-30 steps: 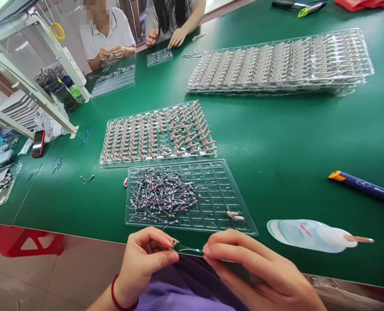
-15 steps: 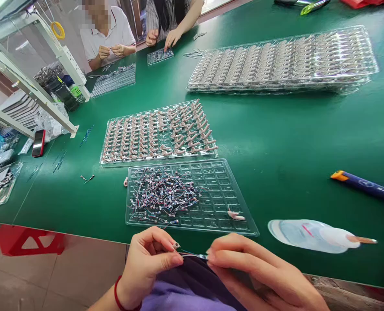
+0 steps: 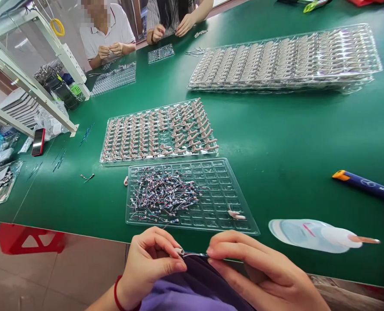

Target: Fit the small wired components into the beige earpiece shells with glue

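At the near table edge my left hand (image 3: 149, 263) pinches a small pale part (image 3: 179, 251) between thumb and fingertips. My right hand (image 3: 259, 270) pinches the other end of a thin wired piece (image 3: 195, 254) that runs between the two hands. Just beyond them lies a clear gridded tray (image 3: 224, 190) with a heap of small wired components (image 3: 164, 194) and one pink earpiece-like part (image 3: 235, 214). Behind it a clear tray (image 3: 114, 160) holds rows of pink parts (image 3: 159, 134).
A stack of filled clear trays (image 3: 282, 60) sits far right. A blue and orange tool (image 3: 365, 185) and a clear flat bottle (image 3: 311, 235) lie at right. Two other people work at the far end, one with hands (image 3: 110, 49) together. A phone (image 3: 38, 141) lies left.
My two hands have closed in slightly on the wired piece, and the left fingers now cover the small pale part more. The far person's hands have shifted.
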